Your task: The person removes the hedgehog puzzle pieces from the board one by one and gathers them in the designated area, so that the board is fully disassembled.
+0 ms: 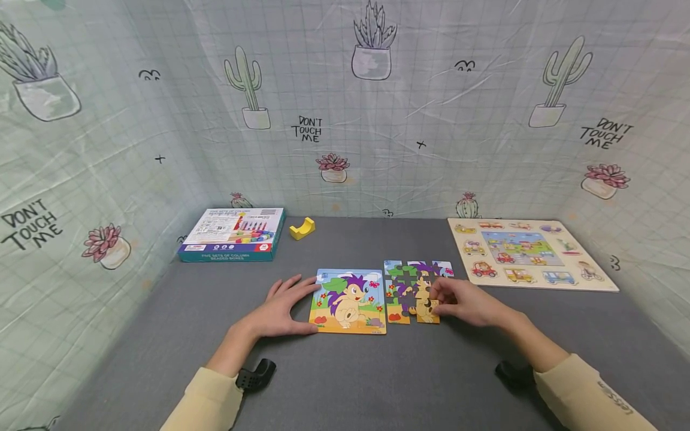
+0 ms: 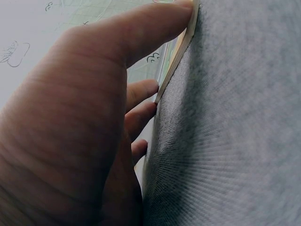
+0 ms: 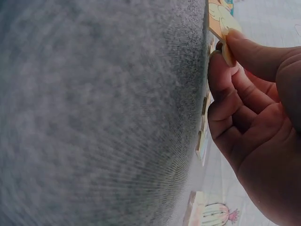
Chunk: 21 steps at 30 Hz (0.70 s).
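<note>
A square hedgehog picture board point(image 1: 353, 323) lies flat in the middle of the table. My left hand point(image 1: 280, 307) touches its left edge, thumb at the near corner and fingers spread farther up. In the left wrist view the thumb point(image 2: 155, 28) and fingertips meet the board's side. Right of the board, loose jigsaw pieces point(image 1: 398, 299) form part of the same hedgehog picture, with gaps. Over their right side, my right hand point(image 1: 471, 301) pinches a jigsaw piece point(image 3: 229, 55) between thumb and index finger, tilted in the right wrist view. The hand hides some pieces.
At the back left lies a boxed bead set point(image 1: 232, 236), with a small yellow curved block point(image 1: 302, 228) beside it. A wooden vehicle puzzle board point(image 1: 469, 239) lies at the back right. Patterned cloth point(image 1: 345, 197) closes off the rear and sides.
</note>
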Motion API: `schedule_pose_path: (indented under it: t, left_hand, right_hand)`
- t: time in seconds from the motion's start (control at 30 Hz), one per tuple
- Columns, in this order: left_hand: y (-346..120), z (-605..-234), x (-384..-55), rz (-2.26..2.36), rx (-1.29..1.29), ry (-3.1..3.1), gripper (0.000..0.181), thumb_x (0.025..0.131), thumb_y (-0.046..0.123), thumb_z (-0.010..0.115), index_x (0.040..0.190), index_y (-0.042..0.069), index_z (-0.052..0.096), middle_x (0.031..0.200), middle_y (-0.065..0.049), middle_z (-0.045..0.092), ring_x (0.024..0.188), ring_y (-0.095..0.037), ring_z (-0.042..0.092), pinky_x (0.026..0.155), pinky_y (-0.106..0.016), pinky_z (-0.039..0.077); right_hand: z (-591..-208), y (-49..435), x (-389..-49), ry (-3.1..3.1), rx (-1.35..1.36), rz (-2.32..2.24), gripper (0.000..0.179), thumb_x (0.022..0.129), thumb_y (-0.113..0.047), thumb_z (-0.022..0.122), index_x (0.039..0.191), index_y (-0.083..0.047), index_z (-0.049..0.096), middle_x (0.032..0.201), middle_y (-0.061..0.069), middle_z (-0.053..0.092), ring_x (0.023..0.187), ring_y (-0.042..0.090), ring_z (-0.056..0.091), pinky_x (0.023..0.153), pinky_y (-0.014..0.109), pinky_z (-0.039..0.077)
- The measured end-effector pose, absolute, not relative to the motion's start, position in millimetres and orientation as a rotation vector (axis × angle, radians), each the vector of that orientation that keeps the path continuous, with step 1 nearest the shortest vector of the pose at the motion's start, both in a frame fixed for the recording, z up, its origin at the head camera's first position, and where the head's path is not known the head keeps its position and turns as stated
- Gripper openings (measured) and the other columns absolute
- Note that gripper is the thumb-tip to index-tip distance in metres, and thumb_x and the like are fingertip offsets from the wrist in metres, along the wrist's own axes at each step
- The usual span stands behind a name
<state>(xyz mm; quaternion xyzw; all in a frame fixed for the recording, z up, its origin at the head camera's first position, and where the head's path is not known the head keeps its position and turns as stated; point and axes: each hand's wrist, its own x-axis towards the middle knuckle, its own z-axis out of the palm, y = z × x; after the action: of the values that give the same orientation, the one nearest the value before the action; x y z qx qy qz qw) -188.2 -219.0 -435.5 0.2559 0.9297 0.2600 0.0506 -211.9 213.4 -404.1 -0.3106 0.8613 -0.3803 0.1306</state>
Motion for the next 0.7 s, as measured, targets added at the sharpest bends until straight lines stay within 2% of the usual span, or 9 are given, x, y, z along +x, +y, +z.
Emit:
schedule_pose_path:
  t: [0.33,0.7]
  left_hand:
    - [-218.6,-434.4,-188.4,0.771,0.770,2.835,0.090,0.079,0.059,0.075,0.152,0.014,0.046,0.160,-0.007,0.036,0.150,-0.039,0.016,0.115,-0.066,0.001]
    - [-219.0,-436.3,-188.8,0.769,0.759,2.828,0.091,0.079,0.062,0.073,0.153,0.016,0.046,0.161,-0.006,0.034,0.150,-0.039,0.014,0.114,-0.066,0.000]
  right_hand:
    - [-408.1,213.0,-213.4,2.581,-0.957,-1.006,0.022,0.091,-0.014,0.077,0.103,-0.006,0.059,0.083,-0.005,0.060,0.074,0.009,0.056,0.067,0.027,0.050]
    - [-409.1,209.3,-212.1,2.662,-0.963,-0.878,0.024,0.088,-0.019,0.080,0.101,-0.008,0.063,0.087,-0.005,0.059,0.077,0.009,0.055,0.070,0.028,0.051]
